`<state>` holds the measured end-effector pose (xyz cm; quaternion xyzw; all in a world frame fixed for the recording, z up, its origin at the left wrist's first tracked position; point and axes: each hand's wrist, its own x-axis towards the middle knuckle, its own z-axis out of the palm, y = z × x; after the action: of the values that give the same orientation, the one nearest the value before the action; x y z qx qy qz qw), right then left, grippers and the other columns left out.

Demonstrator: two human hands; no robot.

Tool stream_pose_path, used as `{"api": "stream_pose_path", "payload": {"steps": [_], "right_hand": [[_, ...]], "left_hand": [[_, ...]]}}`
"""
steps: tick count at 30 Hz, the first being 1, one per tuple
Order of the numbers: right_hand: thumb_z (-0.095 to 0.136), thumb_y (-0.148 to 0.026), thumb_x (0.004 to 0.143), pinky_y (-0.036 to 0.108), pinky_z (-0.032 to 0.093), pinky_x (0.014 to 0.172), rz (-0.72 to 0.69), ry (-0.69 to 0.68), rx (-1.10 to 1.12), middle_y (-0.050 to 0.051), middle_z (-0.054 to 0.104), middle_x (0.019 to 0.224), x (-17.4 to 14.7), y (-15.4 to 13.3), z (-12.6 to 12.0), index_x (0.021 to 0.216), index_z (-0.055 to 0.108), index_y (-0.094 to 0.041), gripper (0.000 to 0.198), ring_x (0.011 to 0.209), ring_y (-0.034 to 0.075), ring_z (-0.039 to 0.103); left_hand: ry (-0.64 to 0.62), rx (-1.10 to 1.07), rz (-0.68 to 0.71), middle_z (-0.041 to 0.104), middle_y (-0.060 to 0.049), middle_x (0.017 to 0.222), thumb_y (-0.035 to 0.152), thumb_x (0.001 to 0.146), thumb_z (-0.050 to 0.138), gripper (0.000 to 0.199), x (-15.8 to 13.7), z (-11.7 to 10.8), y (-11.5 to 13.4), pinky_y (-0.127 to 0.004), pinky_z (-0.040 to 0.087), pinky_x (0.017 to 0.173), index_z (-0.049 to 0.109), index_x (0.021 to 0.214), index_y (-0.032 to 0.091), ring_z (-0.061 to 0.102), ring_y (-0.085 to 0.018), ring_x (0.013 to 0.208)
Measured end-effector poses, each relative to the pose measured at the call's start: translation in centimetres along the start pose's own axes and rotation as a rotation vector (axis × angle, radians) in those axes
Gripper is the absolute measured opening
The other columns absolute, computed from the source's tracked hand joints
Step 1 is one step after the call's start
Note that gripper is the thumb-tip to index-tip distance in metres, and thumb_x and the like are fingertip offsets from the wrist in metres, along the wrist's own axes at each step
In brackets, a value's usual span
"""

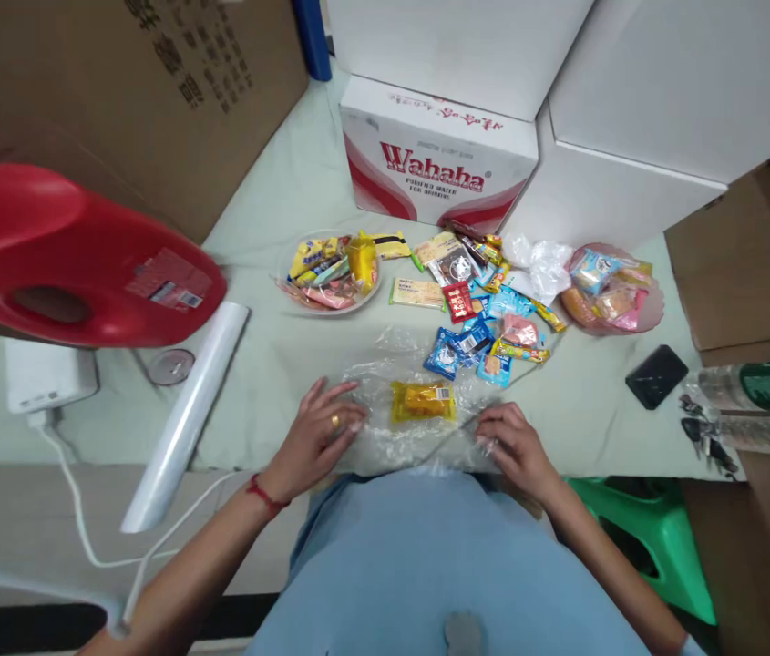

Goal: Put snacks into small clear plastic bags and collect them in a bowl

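Observation:
A yellow-wrapped snack (pixel 424 401) lies on a crinkled sheet of clear plastic film (pixel 385 446) at the table's front edge. My left hand (pixel 320 428) has the film's left edge between thumb and forefinger, its other fingers loosely apart. On the opposite side, my right hand (pixel 514 446) curls its fingers on the right edge of the film. Neither hand touches the snack. Just behind the film are blue snack packets (pixel 473 339), a red packet (pixel 458 302) and other small wrapped snacks in a loose pile.
Left of the pile stands a clear bowl of snacks (pixel 330 305); a pink bowl (pixel 651 310) with more is at right. A film roll (pixel 186 419) overhangs the front edge beside a red jug (pixel 84 264). A Wahaha carton (pixel 436 169), phone (pixel 656 376), keys and bottles (pixel 767 386) surround the space.

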<state>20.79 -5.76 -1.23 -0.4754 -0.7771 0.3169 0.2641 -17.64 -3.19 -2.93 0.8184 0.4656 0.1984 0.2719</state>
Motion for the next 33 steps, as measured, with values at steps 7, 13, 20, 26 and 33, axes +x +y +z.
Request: {"api": "stream_pose_path", "payload": {"steps": [7,13,20,26,33], "right_hand": [[0.058,-0.048,0.095,0.03,0.048,0.064,0.543,0.119,-0.003,0.001,0.067,0.079,2.1,2.0,-1.7,0.117,0.067,-0.019,0.038,0.065,0.018,0.059],[0.054,-0.036,0.099,0.038,0.05,0.083,0.286,0.137,-0.311,0.01,0.073,0.099,6.5,0.8,-5.5,0.115,0.071,-0.019,0.028,0.089,0.026,0.064],[0.059,-0.033,0.102,0.042,0.041,0.103,-0.03,-0.181,-0.416,0.016,0.072,0.121,15.9,-1.4,-1.2,0.139,0.063,-0.012,0.043,0.117,0.031,0.052],[0.071,-0.021,0.09,0.033,0.04,0.093,0.022,-0.434,-0.451,0.008,0.073,0.09,19.8,-1.6,1.2,0.112,0.076,-0.014,0.023,0.098,0.025,0.057],[0.053,-0.018,0.103,0.03,0.043,0.081,-0.198,-0.583,-0.485,0.01,0.07,0.102,14.1,-5.2,1.4,0.119,0.073,-0.019,0.025,0.096,0.022,0.06]], "left_hand": [[0.241,0.124,-0.297,0.073,-0.014,0.109,0.043,0.092,0.059,0.029,7.0,0.8,-1.7,-0.055,0.046,0.11,0.072,0.098,0.018,0.061,-0.035,0.123],[0.436,0.174,-0.248,0.066,-0.015,0.119,0.038,0.096,0.055,0.032,5.7,0.0,-1.0,-0.051,0.047,0.108,0.068,0.116,0.017,0.058,-0.031,0.123],[0.508,0.373,0.081,0.074,-0.008,0.11,0.009,0.093,0.052,0.042,2.8,0.5,6.1,-0.037,0.049,0.084,0.066,0.13,0.023,0.065,-0.022,0.094],[0.131,0.397,0.118,0.077,-0.01,0.123,0.007,0.093,0.049,0.052,4.5,4.5,6.7,-0.036,0.051,0.076,0.061,0.142,0.019,0.07,-0.021,0.091],[0.059,0.283,0.072,0.078,-0.014,0.121,0.005,0.09,0.051,0.04,4.6,5.8,5.2,-0.04,0.058,0.081,0.073,0.121,0.014,0.074,-0.025,0.096]]}}
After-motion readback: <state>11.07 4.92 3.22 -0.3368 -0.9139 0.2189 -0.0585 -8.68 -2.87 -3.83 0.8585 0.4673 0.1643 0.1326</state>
